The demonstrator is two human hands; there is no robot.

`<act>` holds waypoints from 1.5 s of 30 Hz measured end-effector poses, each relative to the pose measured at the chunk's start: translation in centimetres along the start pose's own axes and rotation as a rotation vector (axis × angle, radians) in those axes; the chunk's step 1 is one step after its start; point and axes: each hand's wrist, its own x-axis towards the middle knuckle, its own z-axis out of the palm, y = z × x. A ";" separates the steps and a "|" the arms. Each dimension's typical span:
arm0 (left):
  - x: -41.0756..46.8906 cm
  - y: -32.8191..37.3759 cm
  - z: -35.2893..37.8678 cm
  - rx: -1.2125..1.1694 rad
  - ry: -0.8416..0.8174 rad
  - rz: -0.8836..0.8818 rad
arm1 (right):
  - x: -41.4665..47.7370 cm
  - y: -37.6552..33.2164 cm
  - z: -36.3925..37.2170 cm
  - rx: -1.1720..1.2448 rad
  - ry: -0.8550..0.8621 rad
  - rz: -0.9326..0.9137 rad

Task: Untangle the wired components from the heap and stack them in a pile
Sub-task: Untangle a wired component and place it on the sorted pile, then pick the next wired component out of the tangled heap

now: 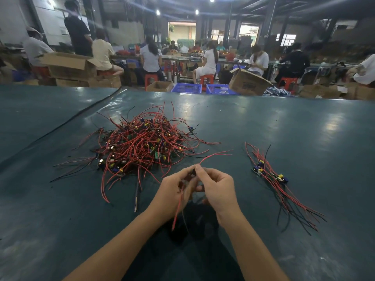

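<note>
A tangled heap of small circuit boards with red and black wires lies on the dark green table, left of centre. To the right lies a small pile of sorted components, their wires trailing toward me. Between them, near the front edge, my left hand and my right hand meet and both pinch one wired component. Its red wires stick up to the right past my fingertips and hang down below my left palm. The board itself is hidden between my fingers.
A thin dark tool or probe lies on the table just below the heap. A black cable runs across the table's left side. Beyond the far edge sit several workers, cardboard boxes and blue crates.
</note>
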 end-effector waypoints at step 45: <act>0.9 -0.9 -7.8 1.063 0.314 -0.156 | 2.6 1.6 -5.5 -0.734 0.238 -0.058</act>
